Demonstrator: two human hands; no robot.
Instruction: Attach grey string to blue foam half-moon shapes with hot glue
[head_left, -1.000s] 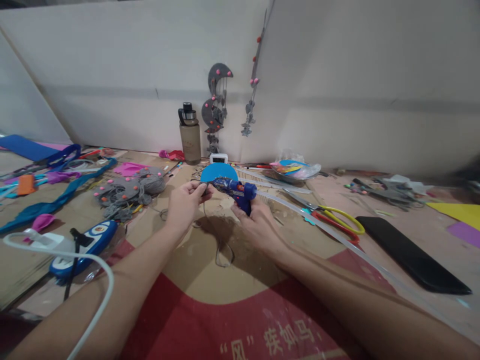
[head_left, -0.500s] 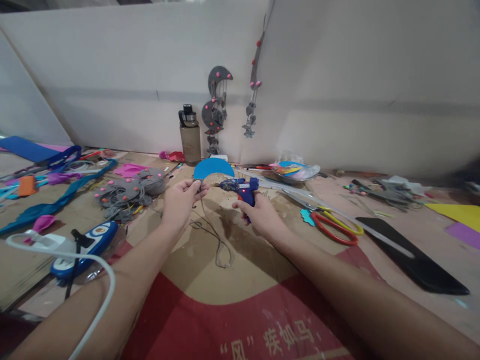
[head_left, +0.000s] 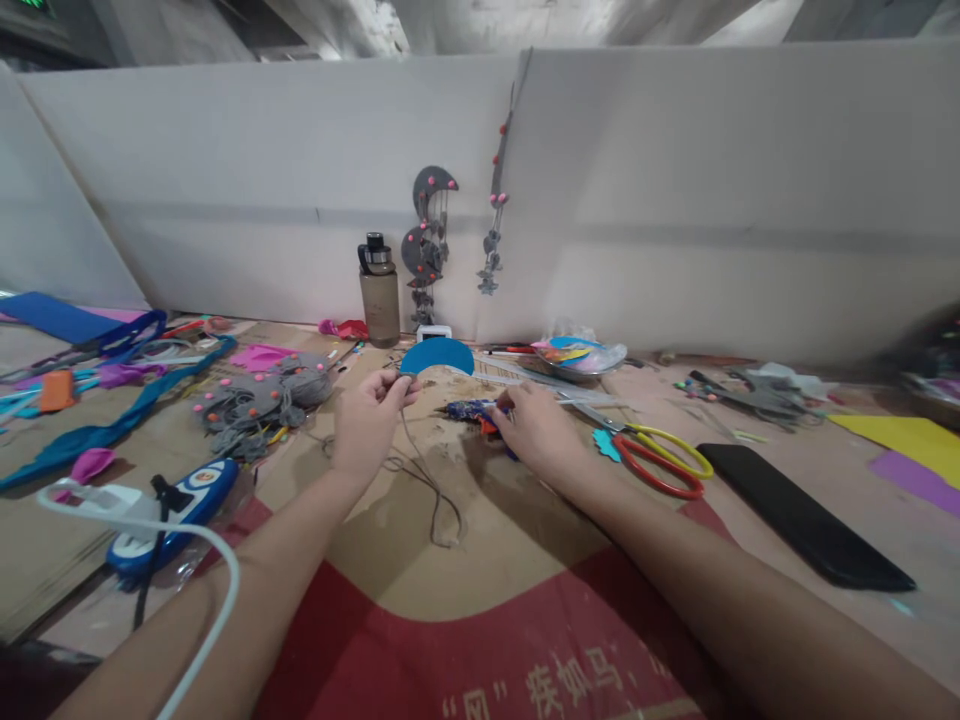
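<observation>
My left hand [head_left: 369, 420] is closed in a pinch on a blue crescent-shaped foam piece [head_left: 437, 355], held up just above the cardboard-covered table [head_left: 465, 540]. A grey string [head_left: 427, 485] hangs from the pinch and trails onto the cardboard. My right hand [head_left: 534, 430] rests low on the table, fingers wrapped over a blue hot glue gun [head_left: 474, 410] that lies nearly flat with its nozzle pointing left toward the crescent.
Red-and-yellow-handled scissors [head_left: 660, 462] and a black flat bar [head_left: 802, 515] lie to the right. A brown water bottle [head_left: 379, 292] and grey moon hangings [head_left: 426, 240] stand at the white back wall. Grey felt pieces with pink dots [head_left: 259, 395] and a blue-white power strip [head_left: 169, 510] sit left.
My right hand lowered the glue gun from a raised position near the crescent down onto the table. My left hand stayed put, still pinching the crescent. The camera tilted up slightly.
</observation>
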